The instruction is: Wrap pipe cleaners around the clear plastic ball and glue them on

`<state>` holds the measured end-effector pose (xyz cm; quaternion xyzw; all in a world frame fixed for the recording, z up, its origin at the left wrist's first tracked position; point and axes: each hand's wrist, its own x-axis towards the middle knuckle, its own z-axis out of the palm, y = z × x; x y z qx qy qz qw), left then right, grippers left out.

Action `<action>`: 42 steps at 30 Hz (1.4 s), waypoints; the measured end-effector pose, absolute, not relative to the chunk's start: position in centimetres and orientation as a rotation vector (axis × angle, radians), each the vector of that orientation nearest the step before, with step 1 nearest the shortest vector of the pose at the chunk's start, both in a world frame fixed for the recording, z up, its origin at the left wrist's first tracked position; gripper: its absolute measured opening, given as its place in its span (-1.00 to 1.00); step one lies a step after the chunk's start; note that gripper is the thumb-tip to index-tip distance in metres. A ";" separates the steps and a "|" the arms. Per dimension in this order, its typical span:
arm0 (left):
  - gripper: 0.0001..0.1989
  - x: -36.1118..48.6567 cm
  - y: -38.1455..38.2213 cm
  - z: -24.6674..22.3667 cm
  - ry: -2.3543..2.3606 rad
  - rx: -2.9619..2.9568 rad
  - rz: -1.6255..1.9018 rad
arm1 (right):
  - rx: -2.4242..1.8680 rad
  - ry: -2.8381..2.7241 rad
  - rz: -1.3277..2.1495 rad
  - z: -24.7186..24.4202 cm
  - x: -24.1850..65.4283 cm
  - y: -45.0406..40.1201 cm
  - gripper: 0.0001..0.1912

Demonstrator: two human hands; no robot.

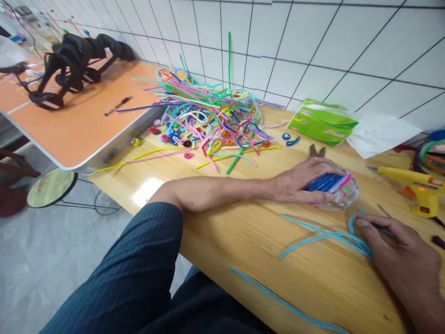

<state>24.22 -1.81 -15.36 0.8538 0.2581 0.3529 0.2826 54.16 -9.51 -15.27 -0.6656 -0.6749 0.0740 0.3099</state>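
My left hand (306,181) is wrapped over a clear plastic bottle (347,195) lying on its side, banded with dark blue, lilac and pink pipe cleaners. To its right, my right hand (399,250) is closed on light blue pipe cleaners (327,234), whose ends cross and trail left over the wood. A thin pointed metal tip (384,211) juts out beside the right fingers; the rest of that tool is mostly hidden. Another light blue pipe cleaner (278,297) lies alone along the table's front edge.
A tangled heap of coloured pipe cleaners (212,111) and buttons sits against the tiled wall. Pliers (317,150), a green tissue pack (321,123) and a yellow glue gun (413,185) lie behind my hands. Black headsets (74,65) stand on the orange table (90,125).
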 end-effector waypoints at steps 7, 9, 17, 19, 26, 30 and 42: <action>-0.39 24.3 -1.9 -15.4 0.700 2.310 0.948 | -1.740 -1.791 0.213 -15.6 54.5 -9.5 -0.69; -0.37 24.2 -1.8 -15.6 0.666 2.305 0.983 | -1.740 -1.802 0.207 -15.7 54.6 -9.5 -0.70; -0.37 24.0 -2.1 -15.7 0.531 2.182 1.136 | -1.554 -1.883 0.264 -14.5 53.4 -9.9 -0.74; -0.37 23.8 -2.1 -15.9 0.504 2.162 1.198 | -1.524 -1.882 0.289 -14.4 53.1 -9.9 -0.76; -0.41 23.4 -2.5 -15.6 0.546 2.124 1.173 | -1.498 -1.881 0.316 -14.7 53.2 -10.2 -0.81; -0.40 23.5 -2.5 -15.4 0.560 2.131 1.162 | -1.492 -1.886 0.261 -14.4 53.6 -10.4 -0.82; -0.44 23.6 -2.3 -16.0 0.481 2.154 1.221 | -1.252 -2.159 0.079 -11.5 50.4 -9.6 0.02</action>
